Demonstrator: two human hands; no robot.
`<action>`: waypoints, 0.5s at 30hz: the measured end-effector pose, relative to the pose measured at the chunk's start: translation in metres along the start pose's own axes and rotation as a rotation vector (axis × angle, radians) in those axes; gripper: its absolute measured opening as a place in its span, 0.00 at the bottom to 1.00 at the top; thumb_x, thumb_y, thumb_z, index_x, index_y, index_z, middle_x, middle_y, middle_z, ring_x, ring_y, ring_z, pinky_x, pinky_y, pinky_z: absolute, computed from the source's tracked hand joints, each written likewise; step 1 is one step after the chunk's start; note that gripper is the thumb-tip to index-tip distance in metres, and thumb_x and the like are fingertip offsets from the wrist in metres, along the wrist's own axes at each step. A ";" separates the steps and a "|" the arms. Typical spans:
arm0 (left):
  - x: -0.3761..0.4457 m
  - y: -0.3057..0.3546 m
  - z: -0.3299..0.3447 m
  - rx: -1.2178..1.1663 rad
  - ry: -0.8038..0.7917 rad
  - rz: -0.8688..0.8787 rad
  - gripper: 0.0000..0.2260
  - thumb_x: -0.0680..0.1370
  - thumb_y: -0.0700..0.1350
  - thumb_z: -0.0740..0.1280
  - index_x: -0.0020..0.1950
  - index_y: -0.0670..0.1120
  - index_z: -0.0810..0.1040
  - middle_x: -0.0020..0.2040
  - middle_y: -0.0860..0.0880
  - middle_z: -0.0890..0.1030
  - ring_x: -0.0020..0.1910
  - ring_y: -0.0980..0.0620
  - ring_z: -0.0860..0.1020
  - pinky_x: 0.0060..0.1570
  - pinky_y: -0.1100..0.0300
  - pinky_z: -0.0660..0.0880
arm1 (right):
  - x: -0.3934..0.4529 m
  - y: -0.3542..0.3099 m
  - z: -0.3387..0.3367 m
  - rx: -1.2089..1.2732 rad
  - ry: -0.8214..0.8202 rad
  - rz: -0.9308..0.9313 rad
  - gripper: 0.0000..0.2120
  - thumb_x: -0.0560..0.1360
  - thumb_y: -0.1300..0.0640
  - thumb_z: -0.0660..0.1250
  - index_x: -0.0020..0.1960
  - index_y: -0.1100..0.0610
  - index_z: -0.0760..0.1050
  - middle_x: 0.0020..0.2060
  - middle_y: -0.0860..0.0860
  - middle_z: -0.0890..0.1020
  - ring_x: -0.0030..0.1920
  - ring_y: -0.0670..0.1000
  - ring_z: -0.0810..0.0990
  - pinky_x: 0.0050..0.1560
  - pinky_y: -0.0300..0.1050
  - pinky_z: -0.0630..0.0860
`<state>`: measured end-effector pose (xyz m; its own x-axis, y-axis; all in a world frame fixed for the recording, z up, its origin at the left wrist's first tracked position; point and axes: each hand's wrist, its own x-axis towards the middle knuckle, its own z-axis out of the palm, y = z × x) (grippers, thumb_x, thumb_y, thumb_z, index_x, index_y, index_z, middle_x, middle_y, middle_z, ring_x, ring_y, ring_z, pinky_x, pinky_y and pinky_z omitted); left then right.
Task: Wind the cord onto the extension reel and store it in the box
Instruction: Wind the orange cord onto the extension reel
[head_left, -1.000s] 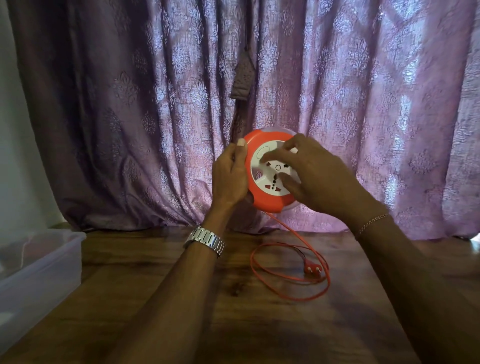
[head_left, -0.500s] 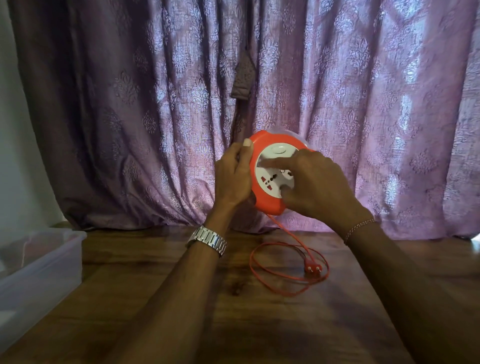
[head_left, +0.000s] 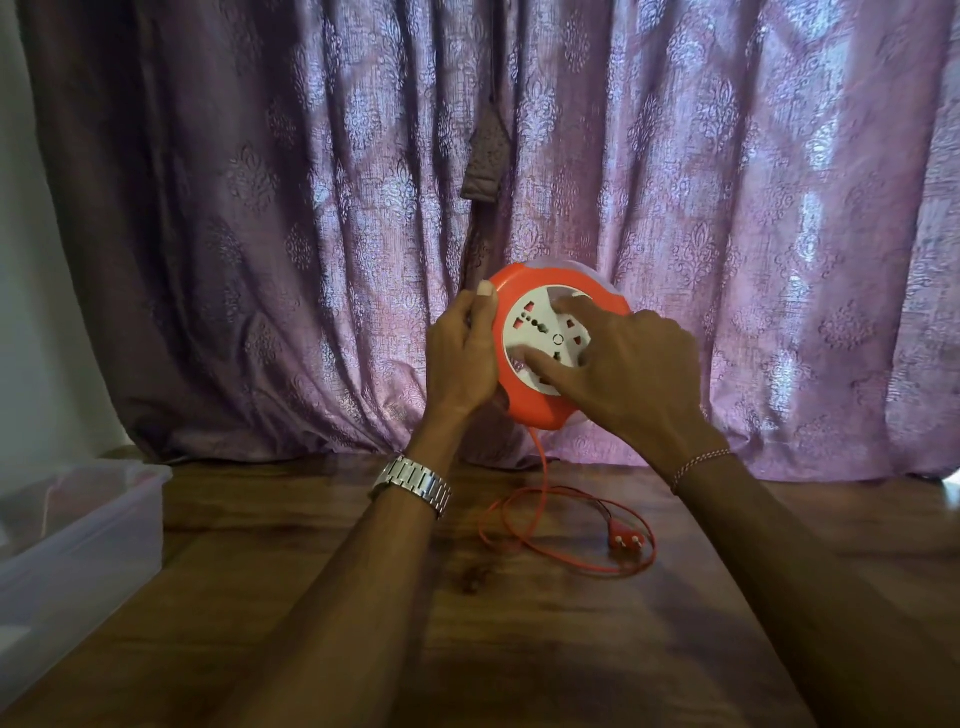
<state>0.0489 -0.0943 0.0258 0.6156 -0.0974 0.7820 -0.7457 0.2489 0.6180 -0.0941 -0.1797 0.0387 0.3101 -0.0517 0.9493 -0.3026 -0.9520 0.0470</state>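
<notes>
Reel held above the counter (head_left: 363, 649)
Left hand (head_left: 460, 358) grips the orange reel (head_left: 524, 410) rim; right hand (head_left: 634, 374) presses spread fingers on its white face (cord (head_left: 540, 551) loose below).

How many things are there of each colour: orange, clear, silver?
Orange: 2, the reel and its cord with plug
Clear: 1, the box
Silver: 1, the watch
Total: 4

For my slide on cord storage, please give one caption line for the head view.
Left hand holds the orange reel while right hand turns its white face; loose cord lies on the table.
</notes>
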 end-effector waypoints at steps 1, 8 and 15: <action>0.000 0.001 0.000 -0.005 0.007 -0.005 0.21 0.79 0.65 0.57 0.36 0.51 0.72 0.33 0.50 0.78 0.37 0.43 0.77 0.44 0.39 0.77 | 0.000 -0.001 -0.002 -0.024 0.025 -0.010 0.31 0.67 0.25 0.62 0.61 0.44 0.77 0.37 0.58 0.83 0.39 0.60 0.81 0.32 0.44 0.68; 0.001 0.001 -0.002 0.031 -0.008 0.021 0.25 0.78 0.68 0.55 0.40 0.47 0.75 0.37 0.46 0.81 0.42 0.39 0.81 0.45 0.40 0.78 | 0.003 0.004 -0.001 -0.035 0.070 -0.211 0.16 0.74 0.37 0.66 0.53 0.48 0.80 0.43 0.48 0.82 0.48 0.54 0.73 0.32 0.44 0.65; 0.003 -0.002 -0.005 0.038 0.027 0.009 0.19 0.82 0.60 0.57 0.37 0.50 0.73 0.34 0.51 0.78 0.36 0.47 0.77 0.40 0.49 0.75 | 0.009 0.014 0.003 0.107 -0.329 -0.341 0.30 0.66 0.67 0.64 0.60 0.39 0.77 0.68 0.56 0.71 0.60 0.60 0.67 0.60 0.54 0.70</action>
<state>0.0528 -0.0906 0.0265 0.6152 -0.0688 0.7854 -0.7602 0.2124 0.6140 -0.0934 -0.1945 0.0467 0.6496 0.1922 0.7356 -0.0452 -0.9560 0.2898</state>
